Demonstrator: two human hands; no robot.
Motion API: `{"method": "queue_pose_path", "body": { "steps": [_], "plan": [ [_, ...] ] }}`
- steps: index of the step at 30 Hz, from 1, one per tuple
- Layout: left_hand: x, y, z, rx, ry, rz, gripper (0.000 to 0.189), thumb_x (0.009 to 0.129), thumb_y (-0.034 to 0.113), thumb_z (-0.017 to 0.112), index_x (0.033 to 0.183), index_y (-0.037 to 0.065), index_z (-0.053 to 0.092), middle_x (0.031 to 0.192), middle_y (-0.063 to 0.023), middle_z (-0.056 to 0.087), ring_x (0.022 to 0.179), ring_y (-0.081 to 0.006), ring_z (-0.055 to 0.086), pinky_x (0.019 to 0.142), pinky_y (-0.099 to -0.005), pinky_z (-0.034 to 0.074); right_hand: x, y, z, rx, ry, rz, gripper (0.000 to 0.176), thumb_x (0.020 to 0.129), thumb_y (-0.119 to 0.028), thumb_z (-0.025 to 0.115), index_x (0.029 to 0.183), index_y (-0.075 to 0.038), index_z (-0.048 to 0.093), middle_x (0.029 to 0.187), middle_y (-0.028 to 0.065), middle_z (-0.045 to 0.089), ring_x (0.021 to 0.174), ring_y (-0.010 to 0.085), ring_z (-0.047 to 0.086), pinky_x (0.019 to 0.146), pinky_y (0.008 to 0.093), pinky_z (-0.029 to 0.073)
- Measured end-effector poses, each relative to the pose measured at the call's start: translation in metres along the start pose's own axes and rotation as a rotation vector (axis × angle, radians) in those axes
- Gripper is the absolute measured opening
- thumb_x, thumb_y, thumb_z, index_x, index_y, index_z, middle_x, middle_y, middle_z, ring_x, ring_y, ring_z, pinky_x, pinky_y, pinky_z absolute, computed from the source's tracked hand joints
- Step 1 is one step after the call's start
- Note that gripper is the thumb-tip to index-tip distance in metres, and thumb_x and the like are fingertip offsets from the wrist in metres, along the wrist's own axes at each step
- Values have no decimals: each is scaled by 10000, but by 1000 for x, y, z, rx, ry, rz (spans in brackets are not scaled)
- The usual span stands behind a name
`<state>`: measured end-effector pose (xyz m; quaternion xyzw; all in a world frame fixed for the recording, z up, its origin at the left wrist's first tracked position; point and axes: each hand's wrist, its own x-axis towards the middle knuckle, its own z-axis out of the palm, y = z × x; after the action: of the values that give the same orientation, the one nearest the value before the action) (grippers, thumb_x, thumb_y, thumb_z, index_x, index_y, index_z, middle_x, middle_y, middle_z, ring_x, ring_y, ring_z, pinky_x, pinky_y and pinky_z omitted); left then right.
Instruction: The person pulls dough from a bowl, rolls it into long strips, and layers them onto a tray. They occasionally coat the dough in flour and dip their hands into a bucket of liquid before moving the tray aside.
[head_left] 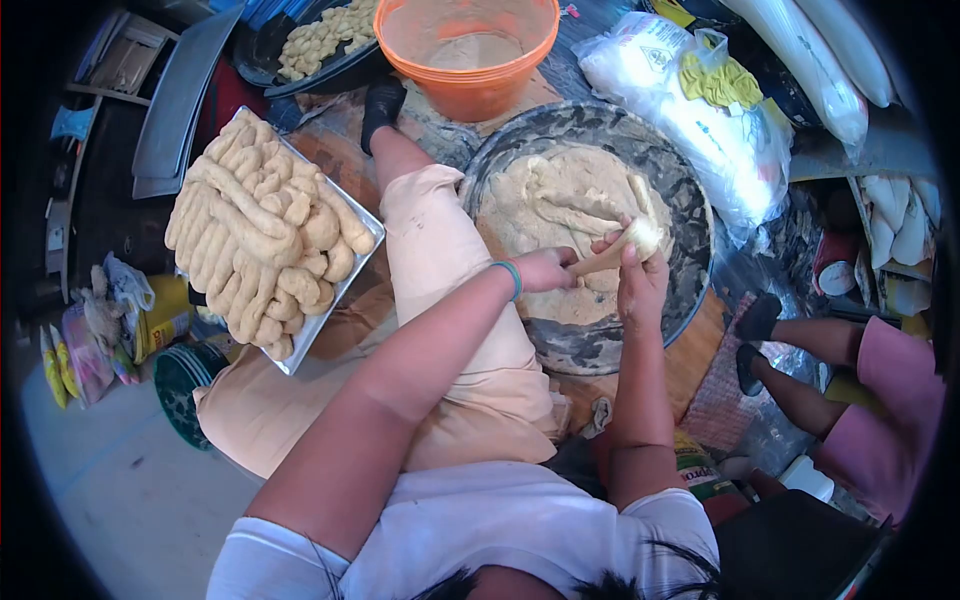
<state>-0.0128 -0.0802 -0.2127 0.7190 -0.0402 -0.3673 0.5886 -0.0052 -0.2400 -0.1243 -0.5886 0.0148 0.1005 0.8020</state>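
Both my hands work above a wide black basin (690, 270) holding a heap of pale flour-like powder (530, 290). A strip of dough (643, 238) stretches between them. My left hand (548, 270), with a green band at the wrist, pinches one end. My right hand (640, 285) grips the other end, where the dough bunches up pale over the fingers. More dough strips (570, 215) lie in the powder just beyond my hands. Left of my leg, a metal tray (370, 238) is piled with twisted and rolled dough pieces (250, 220).
An orange tub (470, 80) with powder inside stands behind the basin. Further left is a dark basin (290, 85) of small dough pieces (325, 40). Plastic bags (690, 110) lie at the upper right. Another person's legs (810, 375) are at the right, near the basin.
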Motion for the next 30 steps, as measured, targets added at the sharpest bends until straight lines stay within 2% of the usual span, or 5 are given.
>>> {"method": "queue_pose_path", "body": {
  "steps": [10, 16, 22, 26, 30],
  "plan": [
    [-5, 11, -29, -123, 493, -194, 331, 793, 301, 660, 962, 18, 632, 712, -68, 586, 625, -166, 532, 576, -313, 430, 12, 157, -108, -1080, -473, 1072, 636, 647, -585, 740, 980, -46, 690, 907, 116, 676, 791, 218, 637, 726, 344, 498],
    [-10, 12, -33, -316, 615, -235, 301, 773, 271, 652, 933, 18, 625, 656, -17, 533, 574, -127, 483, 540, -288, 406, -18, 322, -39, -1410, -622, 620, 459, 749, -393, 636, 1012, -17, 667, 997, 163, 664, 937, 245, 619, 817, 335, 479],
    [-1, 7, -41, -634, 713, -300, 388, 803, 295, 613, 992, -44, 619, 821, -115, 625, 682, -199, 579, 623, -337, 456, 18, 249, -30, -586, -782, 761, 384, 764, -64, 637, 1147, -55, 605, 1007, 93, 644, 836, 175, 591, 785, 341, 487],
    [11, -10, -38, -900, 700, -337, 506, 849, 406, 573, 1067, -48, 604, 973, -158, 622, 847, -257, 596, 739, -406, 465, 60, 100, -23, -460, -118, 543, 524, 740, -82, 671, 1220, 47, 508, 1107, 168, 608, 976, 191, 586, 880, 299, 465],
    [-6, 26, -40, -946, 577, -458, 557, 881, 470, 534, 1239, 43, 530, 1126, -118, 606, 1029, -244, 571, 903, -387, 418, 65, 52, 7, -706, -480, 356, 418, 782, -69, 622, 1182, 19, 542, 1123, 118, 582, 1007, 167, 550, 834, 284, 461]
  ]
}}
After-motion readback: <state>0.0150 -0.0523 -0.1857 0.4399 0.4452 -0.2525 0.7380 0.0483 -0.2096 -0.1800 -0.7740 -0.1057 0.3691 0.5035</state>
